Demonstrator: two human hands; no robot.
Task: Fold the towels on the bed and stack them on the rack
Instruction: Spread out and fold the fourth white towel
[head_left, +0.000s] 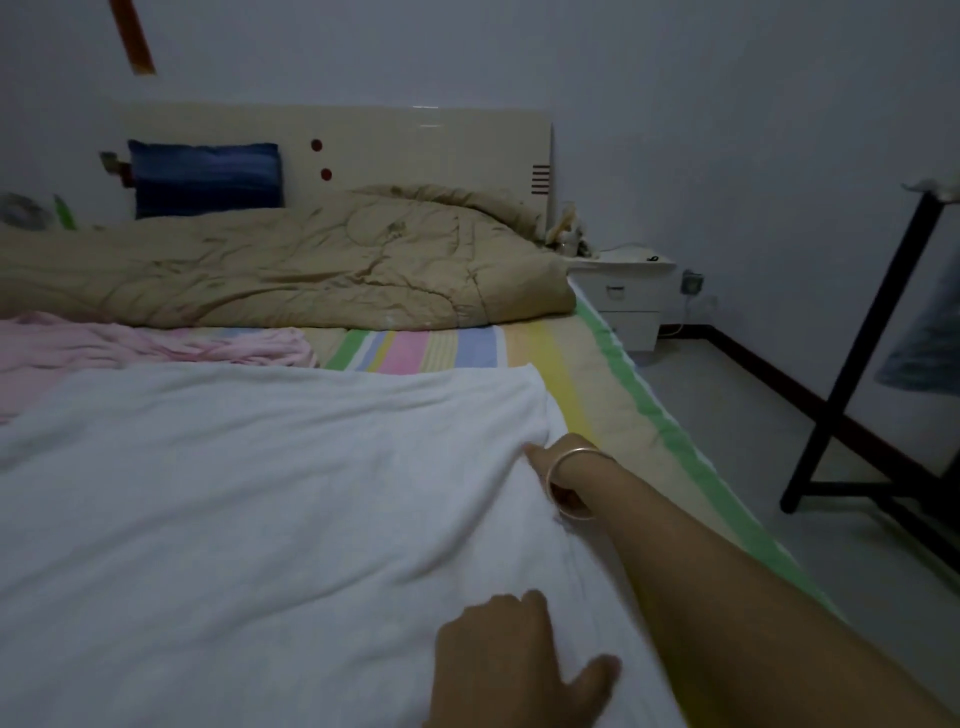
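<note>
A large white towel (249, 509) lies spread over the near part of the bed. My right hand (540, 460) reaches to the towel's right edge and grips it where the cloth bunches up; its fingers are hidden under the fabric, and a bangle sits on the wrist. My left hand (519, 660) rests palm down on the towel near the bottom of the view, thumb out to the right. A crumpled pink towel (156, 343) lies at the left behind the white one. The black rack (857, 364) stands on the floor to the right of the bed.
A tan quilt (285, 260) is heaped across the head of the bed, with a blue pillow (205, 179) against the headboard. The striped sheet (571, 364) shows along the right edge. A white nightstand (623, 296) stands in the corner. A dark cloth (924, 343) hangs on the rack.
</note>
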